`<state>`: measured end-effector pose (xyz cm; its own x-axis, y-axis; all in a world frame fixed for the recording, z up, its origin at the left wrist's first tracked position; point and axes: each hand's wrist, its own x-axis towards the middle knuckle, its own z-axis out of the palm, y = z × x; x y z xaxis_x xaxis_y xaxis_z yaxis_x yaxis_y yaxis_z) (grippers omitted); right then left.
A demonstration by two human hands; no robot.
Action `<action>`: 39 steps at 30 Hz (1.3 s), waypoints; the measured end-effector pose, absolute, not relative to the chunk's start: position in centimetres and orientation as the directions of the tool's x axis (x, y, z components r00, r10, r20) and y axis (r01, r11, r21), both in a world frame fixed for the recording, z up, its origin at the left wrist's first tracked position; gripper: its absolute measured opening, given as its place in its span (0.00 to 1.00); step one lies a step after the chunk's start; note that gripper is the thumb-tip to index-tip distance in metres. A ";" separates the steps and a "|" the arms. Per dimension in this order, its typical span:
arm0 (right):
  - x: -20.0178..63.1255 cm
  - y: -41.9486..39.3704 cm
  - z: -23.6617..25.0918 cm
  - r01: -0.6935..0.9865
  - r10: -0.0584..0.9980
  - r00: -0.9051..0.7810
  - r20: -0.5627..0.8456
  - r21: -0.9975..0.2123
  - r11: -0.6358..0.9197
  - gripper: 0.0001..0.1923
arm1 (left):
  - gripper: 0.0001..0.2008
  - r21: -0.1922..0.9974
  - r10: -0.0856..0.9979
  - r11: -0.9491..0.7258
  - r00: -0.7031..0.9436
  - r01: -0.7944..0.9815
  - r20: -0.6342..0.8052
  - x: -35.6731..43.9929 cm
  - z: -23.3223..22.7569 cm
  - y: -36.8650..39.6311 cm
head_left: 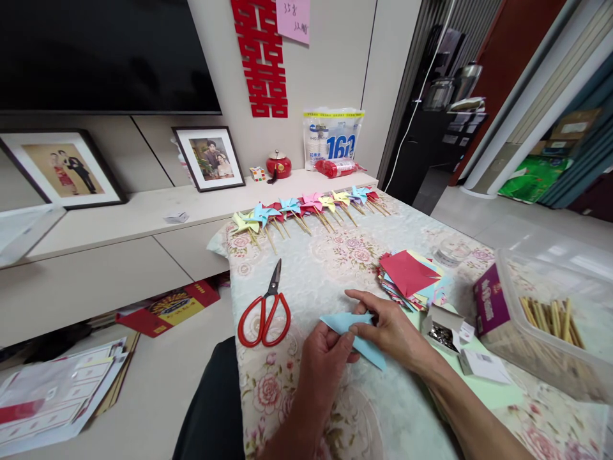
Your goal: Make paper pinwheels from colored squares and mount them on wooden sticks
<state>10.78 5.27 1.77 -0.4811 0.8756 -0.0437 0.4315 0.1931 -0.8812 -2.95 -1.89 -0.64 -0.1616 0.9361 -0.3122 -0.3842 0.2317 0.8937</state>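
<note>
Two hands meet on one light blue paper sheet (353, 332) at the near middle of the flowered table (306, 287). My left hand (323, 358) pinches its near edge, fingers together on it; my right hand (390, 326) presses fingers closed over the top. I judge I'm mid-fold on a pinwheel blade. Next calls for a firm crease, corners aligned. Red scissors (264, 313) lie just left; the colored paper stack (412, 278) sits beyond.

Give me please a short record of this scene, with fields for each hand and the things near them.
left hand: pinches the light blue folded paper sheet
right hand: presses on the same sheet
left of hands: red-handled metal scissors, closed
right of hands: stack of coloured paper squares; small open box of pins
far edge: row of paper pinwheels
</note>
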 end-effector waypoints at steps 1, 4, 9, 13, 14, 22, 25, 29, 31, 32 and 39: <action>10.8 5.3 1.8 0.432 0.878 -0.475 -0.054 -0.884 0.180 0.31 | 0.18 0.893 0.936 0.233 -0.159 -0.384 -0.313 -2.9 -0.7 -1.9; 10.8 5.3 1.8 0.437 0.885 -0.462 -0.059 -0.883 0.169 0.31 | 0.19 0.895 0.940 0.233 -0.147 -0.380 -0.307 -2.9 -0.9 -1.9; 10.8 5.4 1.6 0.435 0.875 -0.484 -0.027 -0.874 0.214 0.31 | 0.17 0.899 0.943 0.236 -0.136 -0.368 -0.303 -2.8 -1.0 -2.0; 10.8 5.3 1.7 0.432 0.870 -0.492 -0.014 -0.872 0.231 0.31 | 0.19 0.903 0.939 0.237 -0.152 -0.359 -0.307 -2.8 -1.0 -2.0; 10.8 5.2 1.7 0.436 0.872 -0.489 -0.021 -0.872 0.224 0.31 | 0.19 0.902 0.940 0.235 -0.152 -0.361 -0.306 -2.8 -1.0 -2.0; 10.8 5.2 1.9 0.428 0.867 -0.497 -0.015 -0.874 0.230 0.29 | 0.20 0.905 0.938 0.242 -0.157 -0.349 -0.311 -2.8 -1.2 -1.9; 10.9 5.2 1.8 0.413 0.863 -0.505 -0.010 -0.881 0.231 0.29 | 0.20 0.906 0.935 0.249 -0.159 -0.341 -0.317 -2.9 -1.1 -1.8; 11.0 5.3 1.6 0.408 0.860 -0.510 -0.006 -0.882 0.236 0.30 | 0.19 0.908 0.935 0.250 -0.158 -0.336 -0.316 -2.9 -1.1 -1.8; 11.0 5.3 1.5 0.409 0.862 -0.507 -0.004 -0.881 0.237 0.30 | 0.18 0.916 0.940 0.236 -0.163 -0.324 -0.300 -2.9 -1.1 -1.9; 10.9 5.3 1.5 0.413 0.863 -0.505 -0.004 -0.879 0.237 0.31 | 0.18 0.921 0.942 0.228 -0.167 -0.316 -0.291 -2.9 -1.1 -2.0; 10.9 5.3 1.7 0.444 0.858 -0.513 0.001 -0.855 0.267 0.31 | 0.19 0.928 0.943 0.223 -0.176 -0.298 -0.283 -2.8 -1.2 -2.1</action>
